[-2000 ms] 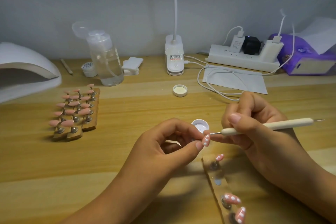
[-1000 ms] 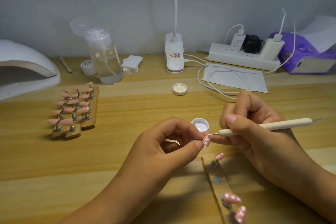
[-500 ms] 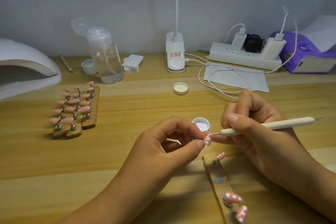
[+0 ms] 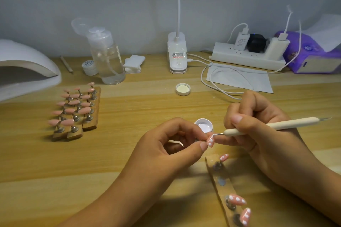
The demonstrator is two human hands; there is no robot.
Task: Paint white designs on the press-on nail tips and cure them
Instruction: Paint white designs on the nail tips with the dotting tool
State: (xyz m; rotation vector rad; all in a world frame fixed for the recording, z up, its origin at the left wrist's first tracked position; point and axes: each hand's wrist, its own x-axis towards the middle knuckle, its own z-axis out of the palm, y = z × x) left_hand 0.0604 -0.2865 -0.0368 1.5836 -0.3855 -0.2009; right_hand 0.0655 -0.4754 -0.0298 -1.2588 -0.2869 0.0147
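At far left on the wooden worktop [image 4: 138, 116] sits a white domed curing lamp [image 4: 27, 64], then wooden racks of plain pink tips [image 4: 92, 121]. The left hand [image 4: 166, 149] pinches a small pink, white-dotted press-on nail tip [image 4: 210, 141] at its base end (the exact hold is hidden), just before a round white paint pot [image 4: 203, 125]. The right hand [image 4: 262, 145] grips a slim cream dotting pen [image 4: 295, 123], whose point touches the tip. The tip is probably featherlight, stiff and slick, and its wet dots would smear, so it is best held by the base.

A power strip [image 4: 247, 58] is seen upper right beside a purple tissue pack [image 4: 311, 57]; a pump bottle [image 4: 108, 59], upper left.
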